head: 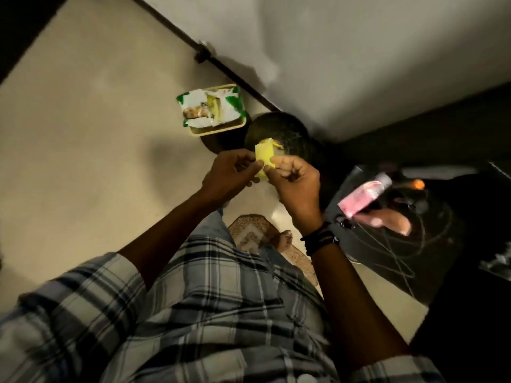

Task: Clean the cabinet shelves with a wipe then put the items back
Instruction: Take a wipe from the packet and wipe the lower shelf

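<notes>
A folded yellow wipe [264, 158] is held between both hands in the middle of the view. My left hand [231, 172] pinches its left edge and my right hand [293, 183] pinches its right edge, thumbs on top. Beyond the hands a green and white wipes pack [211, 107] lies open on a small dark stand, with a yellow sheet showing at its slot. A pink bottle [365, 196] lies on the dark shelf surface [387, 258] at the right.
A dark round object [279, 132] sits just behind the wipe. Thin cables [401, 244] and an orange-tipped item [419, 184] lie on the dark surface. A woven mat [251, 233] and a bare foot are on the pale floor below. A dark rail [204, 55] runs diagonally along the wall.
</notes>
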Motion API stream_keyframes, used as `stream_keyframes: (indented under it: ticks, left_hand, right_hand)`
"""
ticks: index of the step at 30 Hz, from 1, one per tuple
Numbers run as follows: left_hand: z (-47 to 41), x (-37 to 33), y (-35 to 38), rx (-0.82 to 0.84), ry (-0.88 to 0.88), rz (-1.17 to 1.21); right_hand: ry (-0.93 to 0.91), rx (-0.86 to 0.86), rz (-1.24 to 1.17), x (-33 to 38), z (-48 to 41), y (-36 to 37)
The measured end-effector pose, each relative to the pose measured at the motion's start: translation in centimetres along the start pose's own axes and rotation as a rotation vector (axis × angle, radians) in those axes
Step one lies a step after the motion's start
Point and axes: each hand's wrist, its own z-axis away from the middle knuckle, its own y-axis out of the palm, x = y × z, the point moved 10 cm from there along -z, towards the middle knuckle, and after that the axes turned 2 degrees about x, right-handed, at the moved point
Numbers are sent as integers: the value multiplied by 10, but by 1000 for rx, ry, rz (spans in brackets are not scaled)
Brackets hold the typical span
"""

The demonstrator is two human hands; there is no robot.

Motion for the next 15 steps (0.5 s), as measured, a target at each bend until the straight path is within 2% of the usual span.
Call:
stream_keyframes:
  ticks: [9, 13, 15]
  left_hand:
    - [61, -58, 161, 194, 138, 52]
    - [84, -82, 220, 325, 268, -105]
    - [89, -92, 239, 356, 336, -215]
  right_hand:
    - [-97, -131, -91, -16, 101, -164]
    - [-120, -277, -39, -40, 127, -227]
    - [-129, -430, 63, -58, 138, -269]
